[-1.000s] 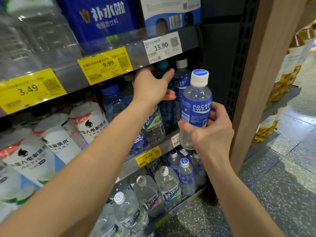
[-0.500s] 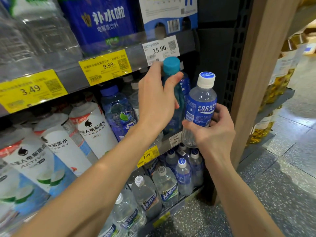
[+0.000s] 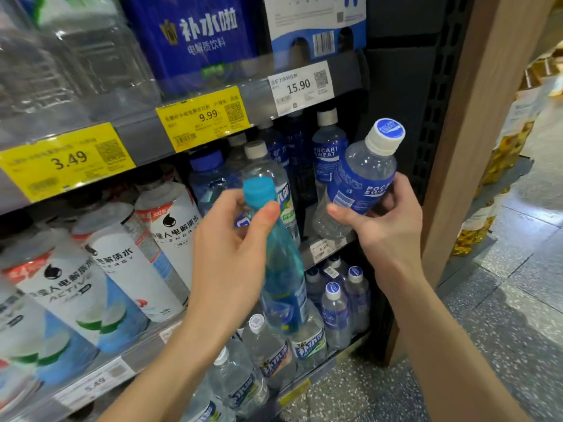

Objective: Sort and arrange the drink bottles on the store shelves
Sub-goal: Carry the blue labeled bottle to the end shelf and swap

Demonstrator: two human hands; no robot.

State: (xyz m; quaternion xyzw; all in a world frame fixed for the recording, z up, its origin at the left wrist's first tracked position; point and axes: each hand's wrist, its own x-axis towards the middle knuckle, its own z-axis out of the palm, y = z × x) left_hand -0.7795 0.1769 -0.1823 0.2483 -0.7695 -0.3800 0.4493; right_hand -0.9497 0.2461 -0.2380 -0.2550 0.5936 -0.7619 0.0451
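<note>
My left hand [image 3: 231, 254] grips a tall teal bottle [image 3: 281, 278] with a light-blue cap by its neck, out in front of the middle shelf [image 3: 329, 246]. My right hand [image 3: 387, 226] holds a clear Pocari Sweat bottle [image 3: 362, 178] with a blue label and white cap, tilted to the right, at the right end of that shelf. Another Pocari Sweat bottle [image 3: 327, 153] stands upright at the back of the shelf, behind the one I hold. A clear white-capped bottle [image 3: 268, 175] stands on the shelf just behind the teal bottle's cap.
White electrolyte-water bottles [image 3: 128, 263] fill the middle shelf's left. Small bottles [image 3: 335, 309] crowd the lower shelf. Blue multipacks [image 3: 198, 35] sit on the top shelf above price tags [image 3: 207, 117]. A wooden post [image 3: 475, 132] bounds the right side; yellow bottles [image 3: 505, 153] stand beyond it.
My left hand has pulled the teal bottle out of the shelf and down towards me. The Pocari Sweat bottle in my right hand has tilted to the right.
</note>
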